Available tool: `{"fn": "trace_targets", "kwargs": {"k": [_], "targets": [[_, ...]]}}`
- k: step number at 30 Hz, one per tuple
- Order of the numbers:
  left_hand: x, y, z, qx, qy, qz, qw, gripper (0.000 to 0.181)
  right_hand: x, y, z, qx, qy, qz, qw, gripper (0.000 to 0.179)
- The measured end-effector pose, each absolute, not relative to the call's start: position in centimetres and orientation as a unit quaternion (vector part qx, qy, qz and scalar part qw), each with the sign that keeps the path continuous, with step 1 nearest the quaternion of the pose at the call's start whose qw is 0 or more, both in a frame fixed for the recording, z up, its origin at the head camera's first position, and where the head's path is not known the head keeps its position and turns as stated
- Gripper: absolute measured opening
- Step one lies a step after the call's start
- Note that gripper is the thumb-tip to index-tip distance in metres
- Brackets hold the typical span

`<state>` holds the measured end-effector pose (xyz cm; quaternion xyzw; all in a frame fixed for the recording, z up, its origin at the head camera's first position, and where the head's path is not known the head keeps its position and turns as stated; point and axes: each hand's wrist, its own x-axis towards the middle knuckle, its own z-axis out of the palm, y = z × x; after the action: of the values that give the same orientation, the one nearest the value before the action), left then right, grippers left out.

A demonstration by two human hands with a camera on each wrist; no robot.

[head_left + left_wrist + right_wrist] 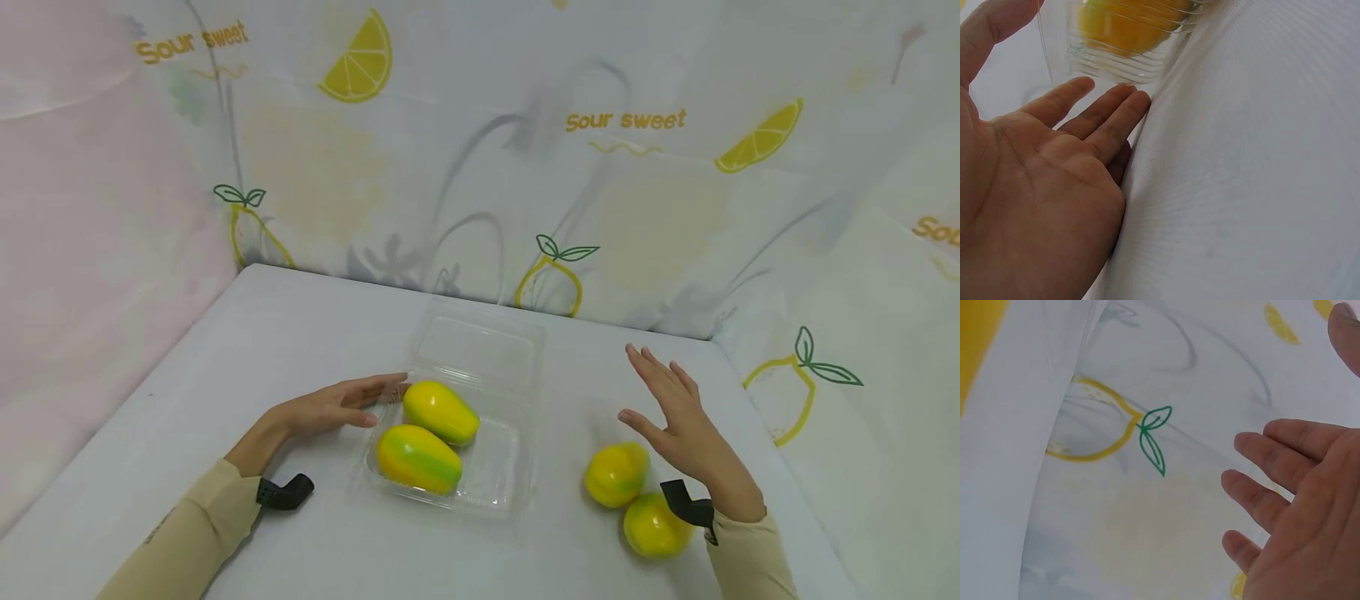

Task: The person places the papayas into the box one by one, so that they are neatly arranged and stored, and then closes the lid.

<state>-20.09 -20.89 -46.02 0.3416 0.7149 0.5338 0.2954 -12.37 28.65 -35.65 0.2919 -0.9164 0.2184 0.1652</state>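
Note:
A clear plastic clamshell box (491, 462) lies on the table with its lid (480, 337) folded back. Two glossy yellow-green, papaya-like fruits sit in its left half, the rear fruit (441, 412) touching or nearly touching the front fruit (418, 458). My left hand (330, 408) is at the box's left wall, fingers extended and palm facing it; whether the fingertips touch the wall I cannot tell. Two more such fruits, a farther one (617, 475) and a nearer one (657, 527), lie right of the box. Above and beyond them my right hand (678, 421) is raised, fingers spread, holding nothing.
The white table (300, 533) ends at the back against a lemon-printed cloth (465, 150). A pinkish cloth (90, 208) hangs on the left. Each wrist wears a black camera mount, such as the left mount (287, 492).

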Motion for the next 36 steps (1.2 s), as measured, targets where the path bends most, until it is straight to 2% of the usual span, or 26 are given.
{"fn": "trace_targets", "kwargs": {"k": [10, 16, 36], "targets": [[-20.1, -20.9, -46.1, 0.341, 0.725, 0.524, 0.290, 0.069, -11.5, 31.2, -36.2, 0.268, -0.924, 0.214, 0.171, 0.082], [-20.2, -21.0, -46.2, 0.344, 0.716, 0.533, 0.292, 0.069, -11.7, 32.1, -36.6, 0.275, -0.923, 0.224, 0.152, 0.088], [-20.1, -20.9, -46.0, 0.343, 0.714, 0.534, 0.295, 0.070, -12.5, 33.9, -38.9, 0.219, -0.940, 0.256, -0.047, 0.090]]}}
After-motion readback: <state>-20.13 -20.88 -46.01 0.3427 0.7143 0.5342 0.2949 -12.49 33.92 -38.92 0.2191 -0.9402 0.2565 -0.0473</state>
